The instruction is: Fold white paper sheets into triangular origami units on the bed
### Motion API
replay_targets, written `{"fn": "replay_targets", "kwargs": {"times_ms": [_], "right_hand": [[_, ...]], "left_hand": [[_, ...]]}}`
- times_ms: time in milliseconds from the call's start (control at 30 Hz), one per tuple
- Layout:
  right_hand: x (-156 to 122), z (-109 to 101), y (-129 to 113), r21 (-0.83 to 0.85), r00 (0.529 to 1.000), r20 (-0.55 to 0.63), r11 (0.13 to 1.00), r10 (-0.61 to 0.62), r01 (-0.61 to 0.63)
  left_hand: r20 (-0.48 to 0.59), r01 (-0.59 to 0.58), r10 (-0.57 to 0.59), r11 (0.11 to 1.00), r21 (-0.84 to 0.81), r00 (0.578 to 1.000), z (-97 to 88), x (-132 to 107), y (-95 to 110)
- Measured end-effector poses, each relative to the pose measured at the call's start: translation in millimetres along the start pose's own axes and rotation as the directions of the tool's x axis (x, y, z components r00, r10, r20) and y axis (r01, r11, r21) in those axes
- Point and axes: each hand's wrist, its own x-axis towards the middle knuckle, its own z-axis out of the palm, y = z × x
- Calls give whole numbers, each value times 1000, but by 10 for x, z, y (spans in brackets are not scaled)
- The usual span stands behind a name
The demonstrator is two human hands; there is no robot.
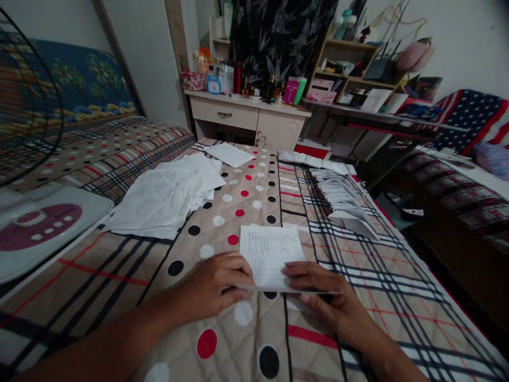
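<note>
A checked and dotted bedspread (238, 355) fills the foreground. On it, the left hand (228, 281) and right hand (326, 294) each pinch the near edge of a lined, written sheet (270, 254) between thumb and fingers. Beyond the sheet, loose papers (155, 199) lie piled to the left, folded papers (338, 191) in a row to the right. Farther off, a pink-and-white basket (193, 81) holds packets on a dresser (222, 112) with its drawer closed; an open shelf unit (352, 44) holds assorted small items.

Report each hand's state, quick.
Left hand: closed, holding the paper sheet at its near left end.
Right hand: closed, holding the same sheet at its near right end.
</note>
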Motion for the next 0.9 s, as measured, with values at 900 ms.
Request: {"fn": "replay_targets", "kwargs": {"times_ms": [900], "right_hand": [[658,51,328,385,714,-482,855,507,-347]], "left_hand": [[-248,428,-667,675,-601,703,-211,596,-236]]}}
